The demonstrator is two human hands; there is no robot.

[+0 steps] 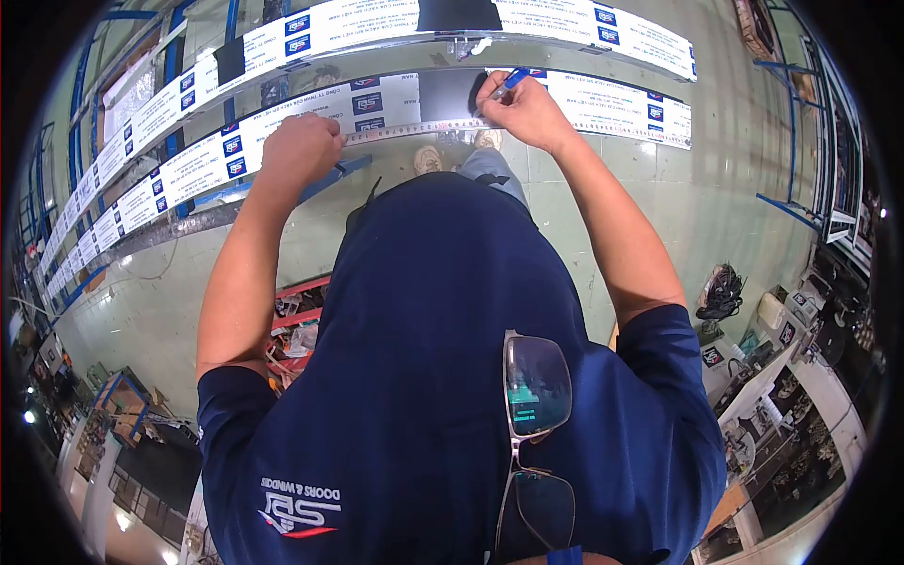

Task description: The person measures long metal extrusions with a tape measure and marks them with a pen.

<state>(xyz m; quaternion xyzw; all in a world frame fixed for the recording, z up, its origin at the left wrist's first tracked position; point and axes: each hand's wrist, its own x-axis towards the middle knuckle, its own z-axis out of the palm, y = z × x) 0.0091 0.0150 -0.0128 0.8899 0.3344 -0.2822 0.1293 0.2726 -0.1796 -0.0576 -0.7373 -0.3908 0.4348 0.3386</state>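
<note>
Your left hand (301, 146) rests on the ruler (414, 130), which lies along the long profile (603, 99) running across in front of you. Your right hand (523, 108) sits further right on the same profile, with a pen (508, 81) in it. Beyond both hands lies a second profile (565, 24). Below your hands, your shoes (428, 158) stand on the floor (734, 217).

blue pen (513, 79) tilted over a long steel ruler (414, 133) flat on wrapped profile (377, 104)

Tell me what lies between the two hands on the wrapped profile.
Head view: a metal ruler spans from left hand to right hand, which holds a blue pen.
</note>
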